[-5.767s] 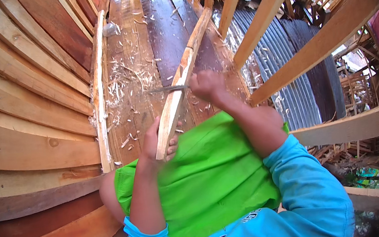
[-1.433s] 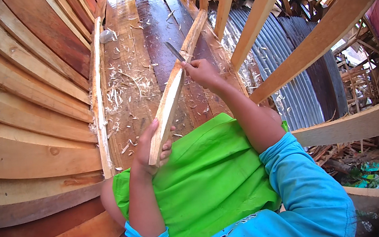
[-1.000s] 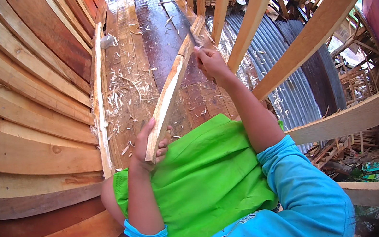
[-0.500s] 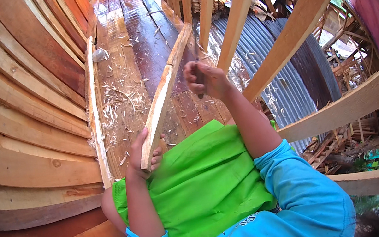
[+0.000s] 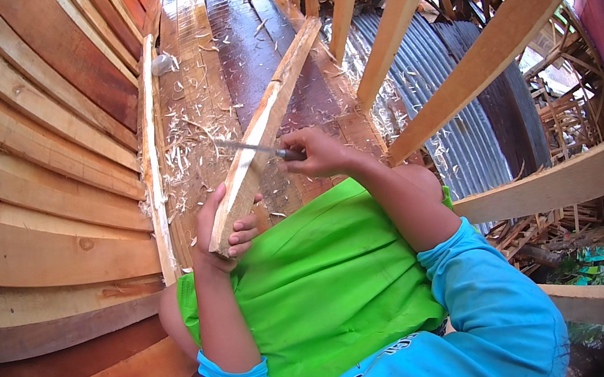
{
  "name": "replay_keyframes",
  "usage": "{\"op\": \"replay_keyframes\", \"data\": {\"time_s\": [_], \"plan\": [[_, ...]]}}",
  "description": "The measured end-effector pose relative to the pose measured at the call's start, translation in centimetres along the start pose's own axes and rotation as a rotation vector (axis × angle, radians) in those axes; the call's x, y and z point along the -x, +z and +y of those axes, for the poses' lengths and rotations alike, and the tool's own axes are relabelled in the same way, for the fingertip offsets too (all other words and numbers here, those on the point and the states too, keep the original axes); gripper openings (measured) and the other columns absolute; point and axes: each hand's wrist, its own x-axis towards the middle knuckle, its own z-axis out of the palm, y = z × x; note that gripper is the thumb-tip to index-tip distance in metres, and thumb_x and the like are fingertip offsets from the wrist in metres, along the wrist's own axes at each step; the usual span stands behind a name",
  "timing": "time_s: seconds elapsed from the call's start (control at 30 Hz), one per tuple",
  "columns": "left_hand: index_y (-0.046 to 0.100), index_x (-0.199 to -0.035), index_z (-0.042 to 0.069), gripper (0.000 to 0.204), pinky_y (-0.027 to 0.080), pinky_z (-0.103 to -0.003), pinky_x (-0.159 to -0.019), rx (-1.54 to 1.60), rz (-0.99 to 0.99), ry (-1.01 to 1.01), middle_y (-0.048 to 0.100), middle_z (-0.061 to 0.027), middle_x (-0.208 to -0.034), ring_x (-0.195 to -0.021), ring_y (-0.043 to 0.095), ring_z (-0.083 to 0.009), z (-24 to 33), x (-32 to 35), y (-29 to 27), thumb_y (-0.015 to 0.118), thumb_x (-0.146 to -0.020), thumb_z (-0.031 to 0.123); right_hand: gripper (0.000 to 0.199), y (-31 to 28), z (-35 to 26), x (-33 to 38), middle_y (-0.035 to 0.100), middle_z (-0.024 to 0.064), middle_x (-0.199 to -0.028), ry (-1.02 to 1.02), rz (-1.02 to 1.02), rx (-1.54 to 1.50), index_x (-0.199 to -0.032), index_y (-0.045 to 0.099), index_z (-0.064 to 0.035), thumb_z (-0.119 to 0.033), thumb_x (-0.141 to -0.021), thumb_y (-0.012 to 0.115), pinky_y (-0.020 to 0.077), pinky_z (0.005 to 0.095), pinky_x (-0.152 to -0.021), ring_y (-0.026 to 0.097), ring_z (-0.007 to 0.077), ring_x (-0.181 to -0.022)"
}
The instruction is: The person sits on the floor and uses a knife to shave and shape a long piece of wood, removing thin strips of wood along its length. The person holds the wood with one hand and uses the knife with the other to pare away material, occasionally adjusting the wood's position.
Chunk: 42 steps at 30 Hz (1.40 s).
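A long strip of wood (image 5: 272, 115) slants from my lap up and away to the right, its bark-edged sides framing a pale shaved face. My left hand (image 5: 224, 226) is wrapped round its near end. In my right hand (image 5: 315, 153) is a knife (image 5: 259, 147) with a dark handle and a thin blade. The blade lies across the pale face of the strip, about midway along, pointing left. Whether its edge is biting into the wood I cannot tell.
Pale shavings (image 5: 185, 155) litter the plank floor (image 5: 244, 50). A wall of overlapping boards (image 5: 47, 186) rises on the left, with a pale-edged batten (image 5: 155, 170) at its foot. Upright wooden slats (image 5: 403, 28) stand on the right, corrugated metal sheeting (image 5: 430, 85) beyond them.
My right hand has come down and slightly left, and the knife has swung from upright beside the strip to lying across it. The strip's far end has shifted up and to the right.
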Motion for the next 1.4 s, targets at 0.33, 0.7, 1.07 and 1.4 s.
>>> {"op": "replay_keyframes", "data": {"time_s": [0.33, 0.7, 1.07, 1.4], "plan": [[0.045, -0.124, -0.007, 0.066, 0.035, -0.025, -0.029, 0.168, -0.131, -0.012, 0.042, -0.0048, -0.063, -0.041, 0.042, -0.0124, -0.2, -0.3, -0.2, 0.034, -0.098, 0.053, 0.060, 4.5, -2.1, -0.3, 0.064, 0.0245, -0.075, 0.289, 0.143, 0.407, -0.077, 0.064, -0.0006, -0.045, -0.100, 0.030, 0.0466, 0.0526, -0.070, 0.061, 0.0446, -0.075], [0.046, -0.124, -0.006, 0.068, 0.034, -0.023, -0.029, 0.198, -0.079, 0.010, 0.041, -0.0040, -0.064, -0.042, 0.039, -0.0110, -0.1, 0.1, -0.5, 0.032, -0.097, 0.054, 0.034, 1.8, -1.6, 0.0, 0.058, 0.0228, -0.076, -0.298, 0.027, 0.271, -0.087, 0.057, 0.0019, -0.030, -0.097, 0.052, 0.0432, 0.0442, -0.062, 0.059, 0.0378, -0.073], [0.047, -0.121, -0.006, 0.066, 0.036, -0.023, -0.028, 0.211, -0.165, -0.004, 0.043, -0.0051, -0.062, -0.041, 0.042, -0.0115, 0.1, -0.2, -0.9, 0.039, -0.095, 0.054, 0.033, 3.5, -3.0, 0.8, 0.058, 0.0193, -0.063, -0.110, 0.067, 0.559, -0.083, 0.055, -0.0053, -0.036, -0.096, 0.051, 0.0439, 0.0514, -0.058, 0.059, 0.0416, -0.062], [0.045, -0.125, -0.007, 0.065, 0.037, -0.026, -0.032, 0.322, -0.199, -0.046, 0.042, -0.0053, -0.066, -0.045, 0.043, -0.0135, -0.7, -0.2, -1.5, 0.039, -0.096, 0.051, 0.036, 4.2, -2.0, 0.0, 0.056, 0.0132, -0.053, -0.211, 0.193, 0.710, -0.073, 0.056, -0.0099, -0.041, -0.093, 0.054, 0.0429, 0.0475, -0.046, 0.059, 0.0361, -0.050]]}}
